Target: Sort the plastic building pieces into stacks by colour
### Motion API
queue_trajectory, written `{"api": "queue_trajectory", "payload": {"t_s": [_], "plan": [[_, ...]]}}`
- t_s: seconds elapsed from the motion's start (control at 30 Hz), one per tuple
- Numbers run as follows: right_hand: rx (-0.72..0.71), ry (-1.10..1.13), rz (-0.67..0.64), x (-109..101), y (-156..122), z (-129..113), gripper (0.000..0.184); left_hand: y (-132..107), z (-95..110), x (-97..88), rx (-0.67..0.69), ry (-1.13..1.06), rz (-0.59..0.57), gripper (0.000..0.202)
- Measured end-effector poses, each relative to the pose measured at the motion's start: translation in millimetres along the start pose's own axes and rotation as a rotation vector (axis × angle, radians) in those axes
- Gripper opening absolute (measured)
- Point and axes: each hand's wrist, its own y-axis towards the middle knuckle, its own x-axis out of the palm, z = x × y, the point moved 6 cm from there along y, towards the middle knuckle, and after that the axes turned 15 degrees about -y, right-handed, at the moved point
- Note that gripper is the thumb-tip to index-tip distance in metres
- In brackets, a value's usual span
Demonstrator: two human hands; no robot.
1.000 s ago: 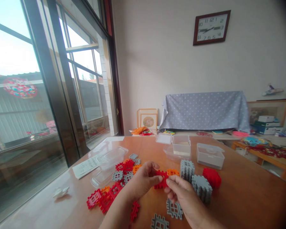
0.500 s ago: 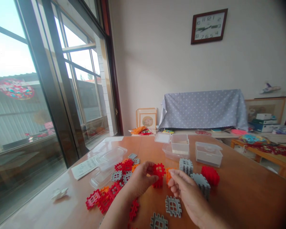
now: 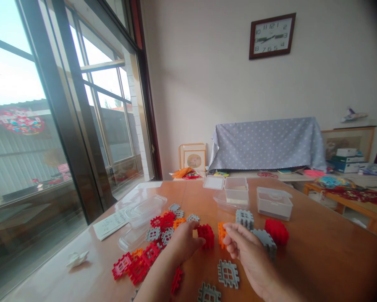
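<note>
My left hand (image 3: 184, 243) is closed on a small red block assembly (image 3: 206, 235), held low over the wooden table (image 3: 317, 260). My right hand (image 3: 243, 249) pinches an orange waffle piece (image 3: 221, 234) just right of the red one; the two pieces are slightly apart. A pile of loose red, orange and grey waffle pieces (image 3: 150, 247) lies to the left of my hands. Two flat grey pieces (image 3: 228, 273) lie in front of me. Two finished grey cubes (image 3: 245, 218) and a red cube (image 3: 276, 231) stand to the right.
Clear plastic boxes (image 3: 274, 203) and a lid (image 3: 142, 209) stand further back on the table, with a paper sheet (image 3: 109, 223) and a crumpled tissue (image 3: 77, 258) at the left. A large window (image 3: 34, 126) runs along the left. A covered cabinet (image 3: 267, 142) stands by the far wall.
My hands have separated: the red assembly stayed in the left hand and moved down toward the table, while the right hand drew off to the right with an orange piece.
</note>
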Motion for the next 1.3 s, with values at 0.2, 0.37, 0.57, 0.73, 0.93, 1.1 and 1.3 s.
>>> {"api": "queue_trajectory", "payload": {"t_s": [0.2, 0.37, 0.57, 0.73, 0.93, 1.1, 1.3], "plan": [[-0.006, 0.011, 0.0, -1, 2, 0, 0.035, -4, 6, -0.5, 0.032, 0.033, 0.015, 0.073], [-0.002, 0.008, -0.006, 0, 0, -1, 0.034, -2, 7, 0.9, 0.041, 0.042, 0.001, 0.067], [-0.002, 0.008, -0.003, 0, -1, -3, 0.034, -1, 6, 1.8, 0.057, 0.066, -0.012, 0.057], [0.002, 0.005, -0.011, 1, 1, 0, 0.034, 1, 5, 2.3, 0.082, 0.09, -0.018, 0.05], [0.001, 0.002, -0.013, 0, 0, 1, 0.034, 1, 4, 1.8, 0.085, 0.086, -0.025, 0.049], [-0.003, 0.002, 0.001, -1, 1, 1, 0.035, -3, 5, 2.3, 0.038, 0.045, -0.03, 0.068], [-0.019, 0.041, 0.051, -6, 4, 0, 0.038, -1, -5, 8.2, -0.007, 0.057, -0.06, 0.094]]}}
